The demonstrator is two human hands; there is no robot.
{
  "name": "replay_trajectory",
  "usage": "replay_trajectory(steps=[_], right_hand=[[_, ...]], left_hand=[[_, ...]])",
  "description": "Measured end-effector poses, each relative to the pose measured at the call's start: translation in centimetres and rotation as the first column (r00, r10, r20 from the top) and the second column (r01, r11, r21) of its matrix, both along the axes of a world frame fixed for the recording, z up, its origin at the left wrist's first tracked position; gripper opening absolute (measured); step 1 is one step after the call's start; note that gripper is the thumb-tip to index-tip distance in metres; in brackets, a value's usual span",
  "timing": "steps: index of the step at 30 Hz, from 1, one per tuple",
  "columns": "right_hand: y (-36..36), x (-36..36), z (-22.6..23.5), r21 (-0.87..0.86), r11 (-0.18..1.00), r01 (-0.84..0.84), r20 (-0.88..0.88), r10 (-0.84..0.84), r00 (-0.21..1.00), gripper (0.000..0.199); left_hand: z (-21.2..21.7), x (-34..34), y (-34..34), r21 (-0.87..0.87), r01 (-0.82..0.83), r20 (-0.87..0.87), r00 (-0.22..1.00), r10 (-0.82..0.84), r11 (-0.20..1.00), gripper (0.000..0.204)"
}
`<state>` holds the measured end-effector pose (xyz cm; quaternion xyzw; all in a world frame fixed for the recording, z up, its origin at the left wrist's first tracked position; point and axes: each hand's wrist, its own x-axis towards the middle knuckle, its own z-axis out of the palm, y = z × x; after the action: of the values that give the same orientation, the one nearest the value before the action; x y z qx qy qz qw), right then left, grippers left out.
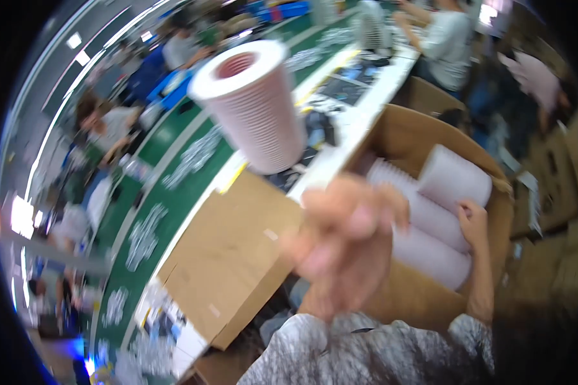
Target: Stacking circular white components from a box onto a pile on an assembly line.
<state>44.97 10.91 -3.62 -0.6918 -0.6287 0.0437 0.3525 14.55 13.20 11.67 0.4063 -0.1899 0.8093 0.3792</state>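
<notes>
My left hand point(353, 237) is raised in the middle, smeared by motion; its fingers look bent, but I cannot make out whether they hold anything. My right hand point(474, 224) reaches into an open cardboard box point(453, 124), fingers curled at the near end of a pale pink cylinder point(456, 179). More pale pink cylinders point(430, 253) lie side by side beneath it, some with ribbed sides. Ahead of my left hand a tall pale pink stack of rings point(257, 115) stands upright, with a round hole in its top.
A closed cardboard carton point(231, 256) sits left of my left hand, by the white bench edge point(353, 141). Beyond runs a green conveyor point(167, 192) with clear bagged parts. Several people work along it; one person point(446, 51) is at the far right. Stacked cartons point(552, 186) fill the right side.
</notes>
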Motion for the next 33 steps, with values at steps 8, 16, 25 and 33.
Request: replay_trajectory(steps=[8, 16, 25, 33], right_hand=[[0.1, 10.2, -2.0, -0.192, 0.894, 0.405, 0.08, -0.397, 0.914, 0.039], [1.5, 13.2, -8.6, -0.382, 0.885, 0.268, -0.677, -0.465, 0.571, 0.049], [-0.3, 14.4, -7.4, -0.255, 0.88, 0.402, -0.726, -0.448, 0.521, 0.035], [-3.1, 11.3, 1.9, 0.148, 0.838, 0.526, -0.553, -0.371, 0.746, 0.029]], left_hand=[[-17.6, 10.2, 12.9, 0.588, -0.213, -0.719, -0.579, 0.384, 0.78, 0.057], [-19.6, 8.9, 15.1, 0.196, -0.068, -0.629, -0.774, 0.072, 0.978, 0.049], [-19.1, 9.4, 14.0, 0.131, -0.118, -0.617, -0.787, -0.012, 0.984, 0.046], [-18.5, 9.1, 13.9, 0.146, -0.104, -0.728, -0.685, 0.036, 0.984, 0.043]])
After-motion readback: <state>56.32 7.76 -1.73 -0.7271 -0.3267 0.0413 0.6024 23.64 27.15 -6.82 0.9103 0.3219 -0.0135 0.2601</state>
